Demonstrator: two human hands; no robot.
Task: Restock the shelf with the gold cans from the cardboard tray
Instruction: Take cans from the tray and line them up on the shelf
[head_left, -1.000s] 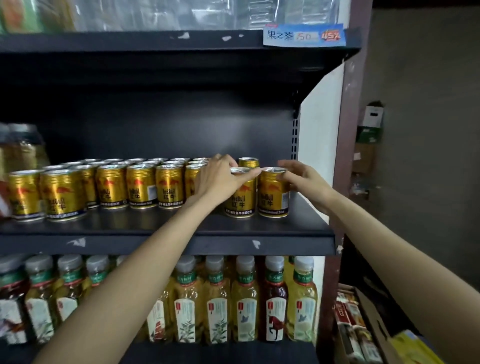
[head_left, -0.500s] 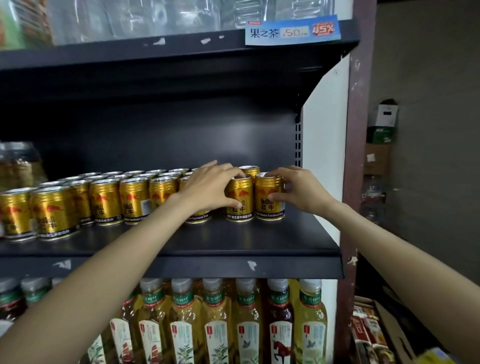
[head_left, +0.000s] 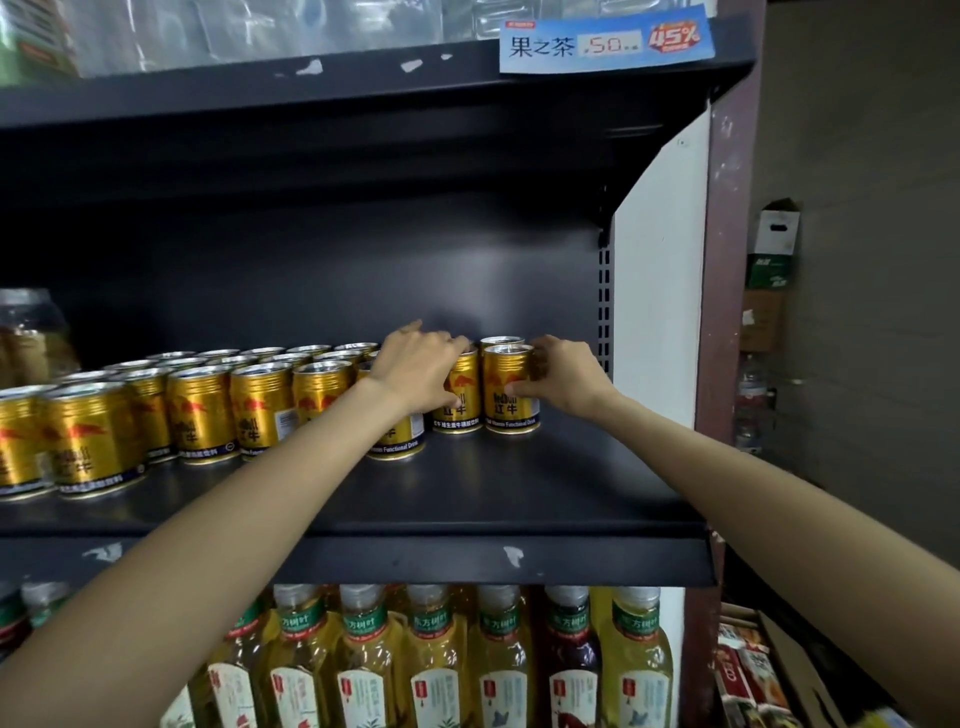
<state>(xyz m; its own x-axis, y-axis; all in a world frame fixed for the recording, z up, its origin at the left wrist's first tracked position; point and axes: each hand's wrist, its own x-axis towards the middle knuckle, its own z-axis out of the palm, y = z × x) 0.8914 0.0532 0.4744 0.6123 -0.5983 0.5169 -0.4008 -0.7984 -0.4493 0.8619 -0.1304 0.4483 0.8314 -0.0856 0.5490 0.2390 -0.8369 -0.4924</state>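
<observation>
Head view — left hand (head_left: 423, 371) and right hand (head_left: 563, 379) each grip a gold can (head_left: 509, 387) on the shelf (head_left: 519, 488).

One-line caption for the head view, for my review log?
Both hands, left and right, grip gold cans standing at the right end of the rows on the dark shelf.

Cans (head_left: 197, 410) in rows on the shelf (head_left: 519, 499), left to centre frame; two hands (head_left: 421, 371) (head_left: 563, 382) on the rightmost cans. Bottles (head_left: 431, 660) below; price tag (head_left: 605, 44) upper right.
</observation>
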